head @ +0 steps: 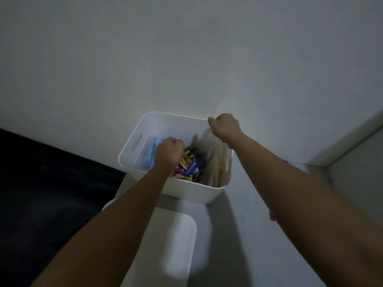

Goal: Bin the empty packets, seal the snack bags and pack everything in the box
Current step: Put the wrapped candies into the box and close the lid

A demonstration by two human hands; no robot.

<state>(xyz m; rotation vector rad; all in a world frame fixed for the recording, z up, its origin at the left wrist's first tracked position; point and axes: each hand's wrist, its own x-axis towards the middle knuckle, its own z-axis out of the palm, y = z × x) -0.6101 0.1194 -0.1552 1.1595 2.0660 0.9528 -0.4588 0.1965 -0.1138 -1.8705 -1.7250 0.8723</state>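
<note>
A white plastic box point(165, 119) with a handle slot in its left wall stands against the wall. Colourful snack packets point(187, 165) lie in its bottom. My left hand point(169, 151) is closed inside the box, next to a light blue packet point(152, 151) at the left wall; whether it grips that packet I cannot tell. My right hand point(224, 126) is closed on the top of a clear snack bag point(215, 162) that stands along the box's right side.
A white lid point(176, 235) lies flat in front of the box on the white surface. A dark, black area point(51, 193) fills the left. A pale wall rises behind the box, and a white ledge point(342, 141) runs along the right.
</note>
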